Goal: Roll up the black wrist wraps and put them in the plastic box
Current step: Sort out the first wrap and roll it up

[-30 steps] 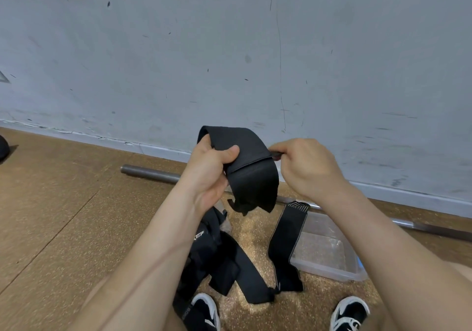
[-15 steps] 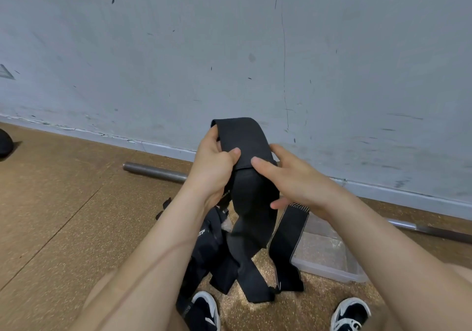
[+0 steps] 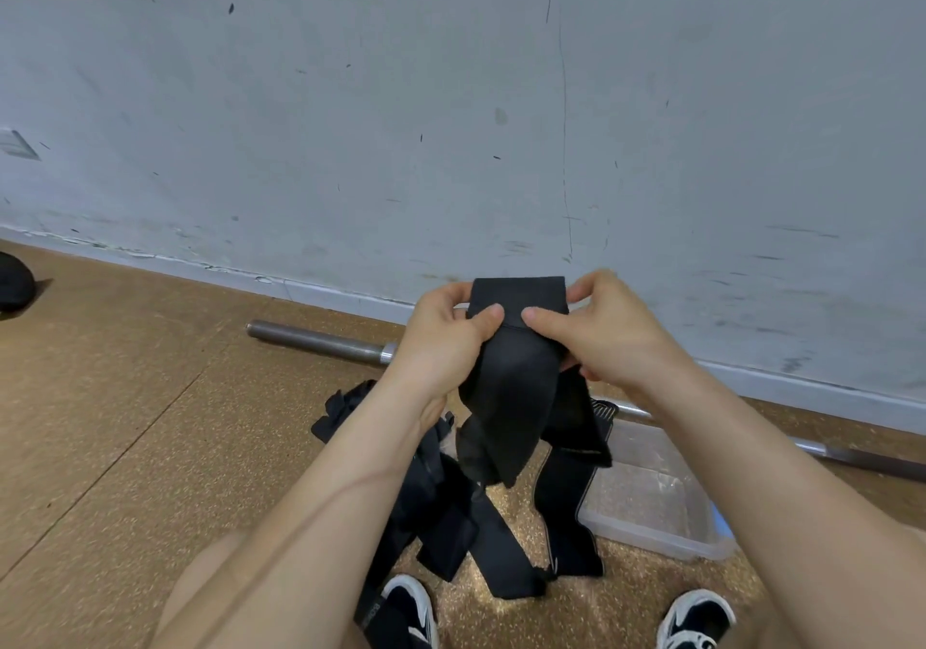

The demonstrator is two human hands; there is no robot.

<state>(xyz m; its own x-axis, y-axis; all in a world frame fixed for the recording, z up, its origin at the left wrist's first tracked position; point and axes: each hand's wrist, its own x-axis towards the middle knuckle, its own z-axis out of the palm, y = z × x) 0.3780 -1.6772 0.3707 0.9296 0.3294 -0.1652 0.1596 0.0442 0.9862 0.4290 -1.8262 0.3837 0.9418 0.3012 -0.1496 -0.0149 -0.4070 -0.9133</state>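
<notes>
Right hand (image 3: 619, 340) now closed onto wrist wrap (image 3: 511, 383), left hand (image 3: 443, 345) gripping too, fingers (image 3: 488, 318) clamped on folded top

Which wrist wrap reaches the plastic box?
The white-stitched wrap on the floor: its far end meets the plastic box rim. The others lie further left or are held.

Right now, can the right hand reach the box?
Probably yes: the box lies open, with no lid, just below the right hand, and nothing stands between them. But that hand, like the left hand, pinches the wrap.
</notes>
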